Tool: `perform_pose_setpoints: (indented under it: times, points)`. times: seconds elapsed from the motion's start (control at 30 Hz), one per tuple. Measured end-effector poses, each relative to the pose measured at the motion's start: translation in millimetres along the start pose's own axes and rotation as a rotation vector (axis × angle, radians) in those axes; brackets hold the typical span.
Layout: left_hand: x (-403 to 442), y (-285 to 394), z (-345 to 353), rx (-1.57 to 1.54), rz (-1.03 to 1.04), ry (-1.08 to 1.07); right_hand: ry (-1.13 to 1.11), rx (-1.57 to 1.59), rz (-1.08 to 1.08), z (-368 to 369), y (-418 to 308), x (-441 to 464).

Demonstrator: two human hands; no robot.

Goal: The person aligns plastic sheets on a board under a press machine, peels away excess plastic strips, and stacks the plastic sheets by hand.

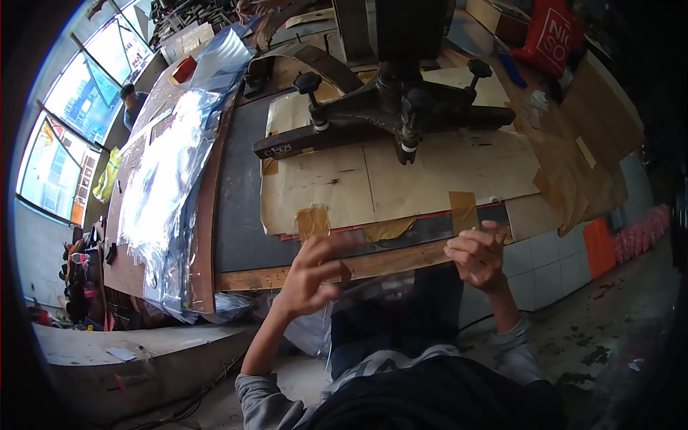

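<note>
My left hand [315,276] is over the wooden front edge [373,264] of the worktable, blurred by motion, with its fingers apart and nothing visible in them. To the right, my right hand [479,254] has its fingers curled near the same edge; whether they hold anything is too small to tell. Beyond both hands lies a cream sheet [322,186] on the dark table surface [240,186], with pieces of brown tape [313,222] along its front edge. A dark metal machine arm [358,107] with black knobs stands over the sheet.
Shiny clear plastic sheets [172,172] lie at the left. A red bag [550,37] and a blue object [512,70] are at the back right, above brown paper [573,154]. Another person [132,107] is by the windows at the far left.
</note>
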State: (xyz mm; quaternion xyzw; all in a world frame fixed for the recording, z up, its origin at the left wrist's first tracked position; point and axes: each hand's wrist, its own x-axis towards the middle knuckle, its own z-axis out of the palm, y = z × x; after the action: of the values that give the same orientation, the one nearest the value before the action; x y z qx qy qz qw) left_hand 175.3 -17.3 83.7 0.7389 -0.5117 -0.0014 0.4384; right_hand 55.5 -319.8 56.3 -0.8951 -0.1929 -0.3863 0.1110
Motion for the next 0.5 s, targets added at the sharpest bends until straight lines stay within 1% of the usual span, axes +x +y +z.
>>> perform_pose_setpoints:
  times: [0.07, 0.13, 0.17, 0.2, 0.27, 0.3, 0.4, 0.5]
  points:
    - [10.9, 5.1, -1.7, -0.157, -0.202, 0.09, 0.043, -0.018, 0.02, -7.2, -2.9, 14.6]
    - [24.3, 10.3, -11.2, -0.218, -0.411, -0.099, 0.077, -0.044, 0.002, -7.7, -0.6, 25.7]
    - [25.9, 6.5, -7.3, -0.249, -0.472, -0.1, 0.09, -0.065, -0.023, -7.6, 1.9, 30.3]
    - [29.8, 1.0, -6.0, -0.221, -0.477, -0.055, 0.102, -0.086, -0.047, -8.2, 2.8, 33.1]
    - [41.0, -8.3, -6.4, -0.166, -0.489, 0.036, 0.019, -0.082, -0.082, -23.3, -4.7, 37.4]
    - [45.8, -6.4, -7.2, -0.084, -0.526, 0.04, -0.024, -0.08, -0.098, -33.6, -10.8, 39.0]
    - [50.0, -16.0, 0.7, -0.089, -0.468, 0.1, -0.205, 0.011, -0.129, -64.6, -32.0, 40.3]
    - [58.7, -12.4, 5.2, -0.011, -0.461, 0.057, -0.323, 0.031, -0.143, -88.0, -50.7, 40.8]
